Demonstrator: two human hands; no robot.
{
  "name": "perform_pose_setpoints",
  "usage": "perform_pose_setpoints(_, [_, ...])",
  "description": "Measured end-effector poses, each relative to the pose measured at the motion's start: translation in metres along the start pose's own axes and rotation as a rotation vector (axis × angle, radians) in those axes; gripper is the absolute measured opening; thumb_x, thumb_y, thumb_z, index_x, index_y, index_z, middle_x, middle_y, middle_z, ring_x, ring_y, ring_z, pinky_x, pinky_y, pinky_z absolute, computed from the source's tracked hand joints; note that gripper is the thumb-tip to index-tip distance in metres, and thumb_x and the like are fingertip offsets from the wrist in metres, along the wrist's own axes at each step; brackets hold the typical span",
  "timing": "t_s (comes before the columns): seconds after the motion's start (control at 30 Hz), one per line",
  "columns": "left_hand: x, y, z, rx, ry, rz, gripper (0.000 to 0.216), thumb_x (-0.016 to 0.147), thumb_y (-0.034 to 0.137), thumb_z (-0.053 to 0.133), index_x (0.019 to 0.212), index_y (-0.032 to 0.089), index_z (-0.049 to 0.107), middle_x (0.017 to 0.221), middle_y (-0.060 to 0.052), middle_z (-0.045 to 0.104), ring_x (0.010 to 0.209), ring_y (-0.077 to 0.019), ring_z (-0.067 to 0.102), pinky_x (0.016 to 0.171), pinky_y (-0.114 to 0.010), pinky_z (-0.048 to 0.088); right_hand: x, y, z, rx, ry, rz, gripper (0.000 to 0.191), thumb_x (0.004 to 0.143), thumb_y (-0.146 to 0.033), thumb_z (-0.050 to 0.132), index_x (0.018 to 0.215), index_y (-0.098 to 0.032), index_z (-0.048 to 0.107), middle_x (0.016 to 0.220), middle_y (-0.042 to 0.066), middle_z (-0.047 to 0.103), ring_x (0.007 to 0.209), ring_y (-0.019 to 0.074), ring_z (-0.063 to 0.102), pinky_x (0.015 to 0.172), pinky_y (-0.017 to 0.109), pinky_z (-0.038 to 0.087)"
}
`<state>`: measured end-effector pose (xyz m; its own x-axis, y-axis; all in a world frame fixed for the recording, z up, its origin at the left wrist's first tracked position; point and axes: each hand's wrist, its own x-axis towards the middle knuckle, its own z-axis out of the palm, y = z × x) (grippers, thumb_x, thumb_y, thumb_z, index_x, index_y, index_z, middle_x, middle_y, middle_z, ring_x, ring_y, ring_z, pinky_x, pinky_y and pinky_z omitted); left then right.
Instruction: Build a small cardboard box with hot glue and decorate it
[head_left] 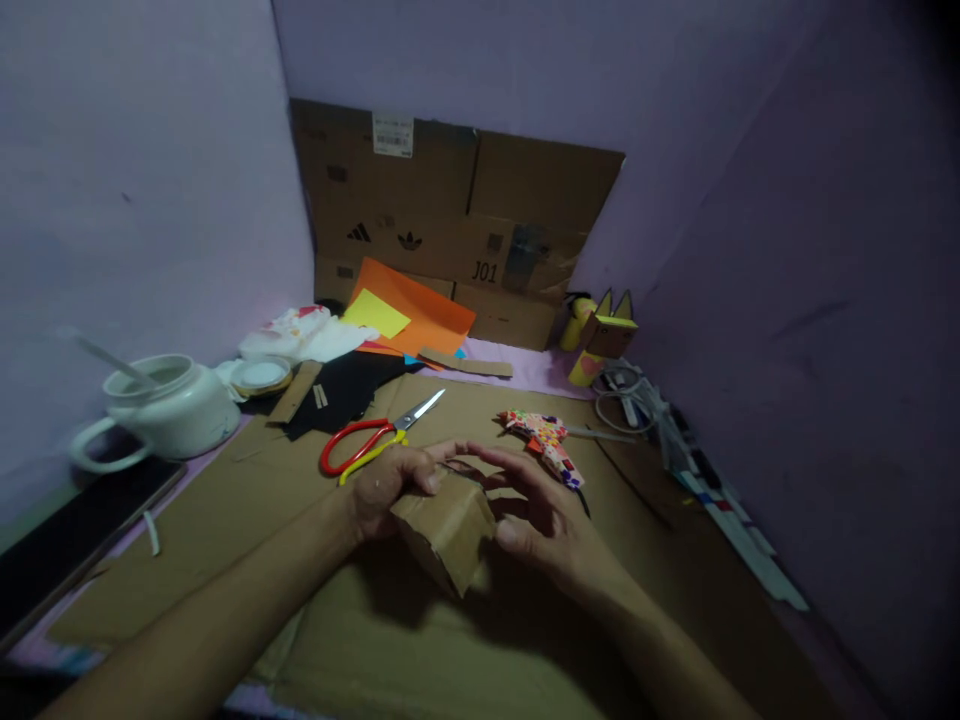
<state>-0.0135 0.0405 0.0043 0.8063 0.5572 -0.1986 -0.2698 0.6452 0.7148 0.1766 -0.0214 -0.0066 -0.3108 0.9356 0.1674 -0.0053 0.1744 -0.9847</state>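
Observation:
Over the cardboard mat, my left hand (394,487) is closed on a folded brown cardboard piece (448,525), its thumb on the top edge. The piece has a creased, box-like shape and is tilted. My right hand (546,505) curves around its far and right sides, fingers parted and thumb tip at the right edge. Some fingertips are hidden behind the piece. Just beyond my left hand lie scissors (358,452) with red and yellow handles, blades pointing away. Past my right hand rests a flower-patterned glue gun (541,435) with a clear glue stick at its back.
A white pot (191,410) with a stick inside stands left, behind a dark flat object (82,540). Black sheets (352,385), orange paper (420,315) and yellow paper (377,313) lie at the back. A cardboard-and-yellow figure (600,345) stands back right. Walls close both sides.

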Motion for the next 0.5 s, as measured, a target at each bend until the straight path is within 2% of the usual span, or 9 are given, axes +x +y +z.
perform_pose_setpoints(0.13, [0.000,-0.005,0.005,0.106,0.057,-0.106,0.097,0.046,0.009,0.049,0.139,0.022,0.024,0.111,-0.005,0.061,0.091,-0.0236,0.060,0.081,-0.034,0.041,0.000,-0.002,0.004,0.021,-0.152,-0.012,0.067,0.067,-0.046,0.074,0.126,-0.024,0.048,0.130,0.011,0.051,0.121,0.0270,0.047,0.101,0.041,0.036])
perform_pose_setpoints(0.27, [0.002,-0.005,0.013,0.133,0.177,-0.106,0.102,0.046,0.008,0.052,0.141,0.022,0.019,0.116,-0.008,0.057,0.092,-0.0252,0.059,0.083,-0.037,0.040,0.002,-0.001,0.004,-0.057,-0.198,-0.016,0.079,0.065,-0.047,0.074,0.132,-0.020,0.043,0.140,0.014,0.040,0.130,0.0298,0.037,0.106,0.045,0.027])
perform_pose_setpoints(0.33, [0.005,-0.005,0.017,0.136,0.203,-0.114,0.103,0.046,0.007,0.055,0.141,0.022,0.019,0.113,-0.008,0.058,0.089,-0.0244,0.060,0.081,-0.036,0.041,0.003,-0.002,0.004,-0.122,-0.206,-0.024,0.083,0.060,-0.047,0.077,0.130,-0.018,0.045,0.139,0.014,0.043,0.130,0.0314,0.036,0.107,0.045,0.026])
perform_pose_setpoints(0.4, [0.007,-0.006,0.018,0.109,0.222,-0.081,0.100,0.050,0.008,0.060,0.141,0.020,0.020,0.111,-0.009,0.060,0.091,-0.0236,0.060,0.081,-0.035,0.042,0.005,-0.003,0.003,-0.135,-0.151,-0.018,0.080,0.053,-0.045,0.081,0.123,-0.020,0.051,0.129,0.011,0.053,0.121,0.0318,0.046,0.102,0.044,0.034])
perform_pose_setpoints(0.5, [0.007,-0.004,0.013,0.130,0.306,0.116,0.081,0.065,0.023,0.066,0.137,0.017,0.030,0.119,-0.012,0.056,0.103,-0.0236,0.056,0.084,-0.031,0.042,0.008,0.000,0.000,-0.039,0.052,0.057,0.066,0.051,-0.045,0.081,0.108,-0.021,0.057,0.108,0.007,0.064,0.099,0.0288,0.060,0.084,0.038,0.048])
